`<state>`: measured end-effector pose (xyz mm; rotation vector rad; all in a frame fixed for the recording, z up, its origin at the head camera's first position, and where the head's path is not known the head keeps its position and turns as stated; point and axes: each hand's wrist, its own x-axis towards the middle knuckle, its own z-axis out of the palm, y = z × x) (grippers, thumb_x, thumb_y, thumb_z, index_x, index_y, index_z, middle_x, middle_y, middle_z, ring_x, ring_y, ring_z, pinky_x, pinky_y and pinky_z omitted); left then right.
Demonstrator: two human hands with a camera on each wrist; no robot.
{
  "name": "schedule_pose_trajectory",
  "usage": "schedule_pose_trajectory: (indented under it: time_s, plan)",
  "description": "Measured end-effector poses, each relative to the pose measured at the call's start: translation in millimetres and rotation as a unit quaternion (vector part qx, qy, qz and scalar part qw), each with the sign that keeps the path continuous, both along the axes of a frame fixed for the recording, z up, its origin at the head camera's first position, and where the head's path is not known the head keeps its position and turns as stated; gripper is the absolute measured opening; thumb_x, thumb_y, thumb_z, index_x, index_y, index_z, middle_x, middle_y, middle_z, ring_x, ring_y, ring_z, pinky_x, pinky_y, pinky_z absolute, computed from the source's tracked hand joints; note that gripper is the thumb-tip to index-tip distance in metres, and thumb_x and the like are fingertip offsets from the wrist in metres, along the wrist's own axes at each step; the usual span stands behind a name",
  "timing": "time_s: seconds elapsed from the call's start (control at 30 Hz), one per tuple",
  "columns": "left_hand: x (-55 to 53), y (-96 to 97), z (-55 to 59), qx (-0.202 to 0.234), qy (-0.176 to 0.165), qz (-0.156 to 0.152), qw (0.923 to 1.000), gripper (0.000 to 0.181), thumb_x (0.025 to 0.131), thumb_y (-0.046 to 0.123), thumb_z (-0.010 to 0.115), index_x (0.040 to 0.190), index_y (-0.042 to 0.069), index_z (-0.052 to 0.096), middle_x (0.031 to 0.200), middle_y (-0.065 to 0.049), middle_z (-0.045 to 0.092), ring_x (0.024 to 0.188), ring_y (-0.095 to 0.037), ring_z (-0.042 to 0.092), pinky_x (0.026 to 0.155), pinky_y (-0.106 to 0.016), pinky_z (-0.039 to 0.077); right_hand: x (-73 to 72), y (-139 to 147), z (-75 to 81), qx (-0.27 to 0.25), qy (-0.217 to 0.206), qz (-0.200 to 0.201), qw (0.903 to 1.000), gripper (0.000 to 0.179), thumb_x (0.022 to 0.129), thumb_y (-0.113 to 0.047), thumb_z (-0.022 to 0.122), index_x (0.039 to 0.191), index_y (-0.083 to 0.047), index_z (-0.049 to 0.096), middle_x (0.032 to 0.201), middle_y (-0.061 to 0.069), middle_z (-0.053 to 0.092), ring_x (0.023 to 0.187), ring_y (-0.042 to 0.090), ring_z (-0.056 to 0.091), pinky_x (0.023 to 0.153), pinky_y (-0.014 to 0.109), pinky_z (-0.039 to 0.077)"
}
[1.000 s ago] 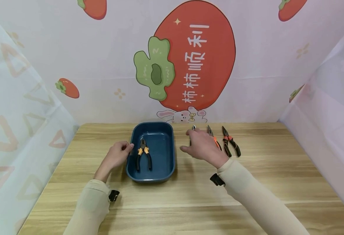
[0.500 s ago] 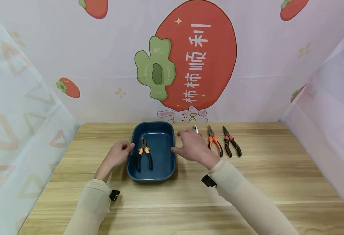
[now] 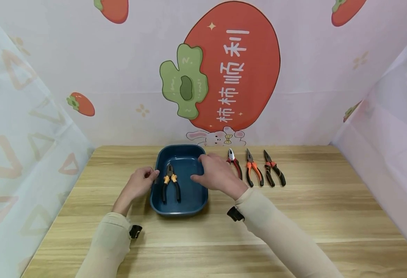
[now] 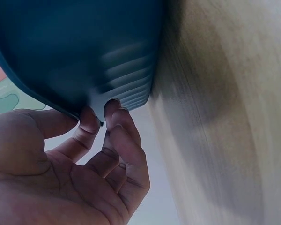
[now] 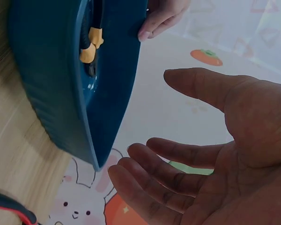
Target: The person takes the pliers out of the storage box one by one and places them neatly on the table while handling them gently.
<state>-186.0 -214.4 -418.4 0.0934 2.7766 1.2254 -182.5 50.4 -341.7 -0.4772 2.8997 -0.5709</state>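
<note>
My left hand (image 3: 141, 183) pinches the left rim of a deep blue tray (image 3: 193, 197) between thumb and fingers; in the left wrist view the fingertips (image 4: 89, 119) meet at the rim. Inside the tray, toward its left, lies a pair of pliers (image 3: 173, 178) with black and yellow-orange handles. My right hand (image 3: 217, 173) hovers above the tray's right rim, fingers apart and holding nothing; the right wrist view shows its bare palm (image 5: 225, 187). Just right of this hand, red-and-black pliers (image 3: 231, 156) lie on the table, their left handle partly hidden by it.
Farther right on the wooden table (image 3: 311, 216) lie orange-and-black pliers (image 3: 249, 165) and black pliers with red accents (image 3: 268, 165), jaws pointing to the back. A printed cloth backdrop (image 3: 120, 77) rises behind the table, with cloth on both sides.
My right hand has moved left from over the red-and-black pliers to the tray's right rim, uncovering those pliers and the orange ones. The left hand and tray have stayed put.
</note>
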Motion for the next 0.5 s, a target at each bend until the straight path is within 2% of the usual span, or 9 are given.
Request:
schedule_pose_trajectory:
  time_s: [0.23,0.5]
  plan:
    - [0.5,1.2,-0.7,0.002,-0.006,0.006,1.0,0.035,0.11,0.027,0.048,0.09,0.0,0.06,0.076,-0.007,0.052,0.069,-0.022,0.048,0.061,-0.034,0.039,-2.1,-9.1,0.1,0.011,0.003,0.014,0.9998,0.064,0.09,-0.046,0.077,0.136,-0.005,0.06,0.117,0.01,0.063,0.091,0.02,0.057,0.069,0.032,0.052]
    - [-0.1,0.6,-1.4,-0.001,-0.008,0.008,0.9999,0.036,0.11,0.028,0.047,0.089,0.001,0.06,0.076,-0.007,0.052,0.07,-0.022,0.048,0.061,-0.034,0.039,-6.3,-19.7,-3.1,0.007,-0.01,0.028,0.9995,0.061,0.091,-0.044,0.076,0.135,-0.005,0.061,0.119,0.011,0.063,0.093,0.021,0.057,0.073,0.033,0.053]
